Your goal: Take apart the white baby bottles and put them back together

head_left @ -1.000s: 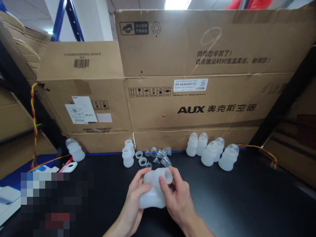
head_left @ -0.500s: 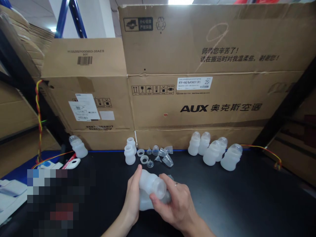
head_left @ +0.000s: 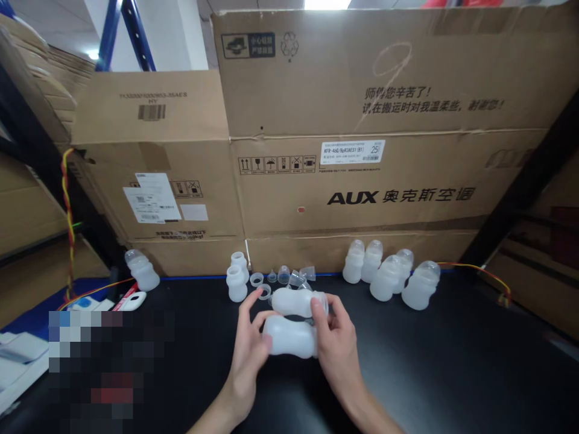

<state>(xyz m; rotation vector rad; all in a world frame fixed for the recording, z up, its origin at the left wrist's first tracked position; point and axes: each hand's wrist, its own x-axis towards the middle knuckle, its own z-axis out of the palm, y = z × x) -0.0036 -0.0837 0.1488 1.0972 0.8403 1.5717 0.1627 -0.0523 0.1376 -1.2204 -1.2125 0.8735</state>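
We see both hands meeting over the middle of the black counter [head_left: 434,367], a little in from its far edge, each closed on translucent white plastic. The left hand [head_left: 248,355] has its thumb and lower fingers wrapped round the left end of the near bottle [head_left: 289,339], while its forefinger stands free, pointing up toward the far bottle [head_left: 295,301]. The right hand [head_left: 338,345] curls its fingers round the right end of the far bottle, where we make out an open rim, and its thumb seems to press on the right end of the near one; how much of that bottle's weight it bears we cannot tell. Both bottles lie on their sides, long axes running left to right, parallel and touching or nearly so, the far one just beyond and above the near one, so each hand sits at one end of the pair instead of over it. Along the far edge, against the cardboard boxes [head_left: 362,181], stand two open bottles [head_left: 237,283], a scatter of loose rings and clear teats [head_left: 284,277] and, further right, a cluster of capped bottles [head_left: 389,277]; a lone bottle [head_left: 142,271] stands near the far left corner.
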